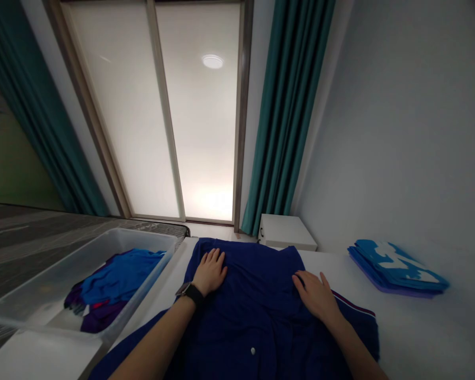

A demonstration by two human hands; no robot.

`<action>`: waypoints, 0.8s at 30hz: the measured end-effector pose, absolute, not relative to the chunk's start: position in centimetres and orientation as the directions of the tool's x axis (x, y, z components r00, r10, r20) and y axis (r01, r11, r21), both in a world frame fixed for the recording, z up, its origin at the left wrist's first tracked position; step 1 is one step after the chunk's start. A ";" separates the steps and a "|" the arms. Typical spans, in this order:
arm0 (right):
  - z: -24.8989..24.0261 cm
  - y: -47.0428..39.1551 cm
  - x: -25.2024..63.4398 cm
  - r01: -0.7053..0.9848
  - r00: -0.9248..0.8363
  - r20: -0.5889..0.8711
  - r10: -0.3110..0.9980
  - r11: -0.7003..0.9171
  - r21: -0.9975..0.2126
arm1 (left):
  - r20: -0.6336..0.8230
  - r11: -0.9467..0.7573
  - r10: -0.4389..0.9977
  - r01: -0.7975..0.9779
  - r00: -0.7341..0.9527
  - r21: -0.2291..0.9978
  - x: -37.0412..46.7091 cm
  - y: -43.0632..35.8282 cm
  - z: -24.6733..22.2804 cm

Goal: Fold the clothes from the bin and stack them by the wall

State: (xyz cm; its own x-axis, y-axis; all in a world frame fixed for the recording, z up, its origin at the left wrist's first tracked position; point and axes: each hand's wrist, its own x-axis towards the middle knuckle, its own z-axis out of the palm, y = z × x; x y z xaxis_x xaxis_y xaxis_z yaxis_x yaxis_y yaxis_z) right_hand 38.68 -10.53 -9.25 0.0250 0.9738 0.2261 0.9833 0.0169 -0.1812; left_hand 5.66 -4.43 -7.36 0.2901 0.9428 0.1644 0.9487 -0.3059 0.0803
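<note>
A dark blue shirt (257, 295) lies spread over the white table in front of me, its far edge near the table's back. One sleeve with a striped hem reaches out to the right, and a small white button (253, 350) shows low in the middle. My left hand (210, 272) rests flat on the cloth at the far left, fingers stretched forward; a dark watch is on that wrist. On the right side, my right hand (314, 295) lies on the shirt near its edge with the fingers extended and the thumb raised. Neither hand grasps the cloth.
A clear plastic bin (142, 235) at the left holds crumpled blue and purple clothes (119, 279). Folded blue and purple clothes (396, 266) are stacked at the table's right. Behind the table stands a white cabinet (287, 231), beside a teal curtain (291, 116) and sliding doors (200, 121).
</note>
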 end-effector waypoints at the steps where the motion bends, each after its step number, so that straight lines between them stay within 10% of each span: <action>1: -9.0 -10.5 38.1 0.987 0.016 0.250 0.968 0.025 -0.158 | 0.152 -0.298 0.947 0.952 0.284 0.074 4.9 -4.6 -7.7; 10: -5.8 -8.7 25.0 0.909 -0.357 0.207 0.911 0.390 -0.149 | 0.203 -0.302 0.938 0.950 0.281 0.083 5.7 -6.2 -9.2; 24: -9.3 -5.7 25.3 0.947 -0.251 0.011 0.968 0.248 -0.203 | 0.226 -0.070 0.974 0.980 0.026 0.187 2.2 -5.4 -8.5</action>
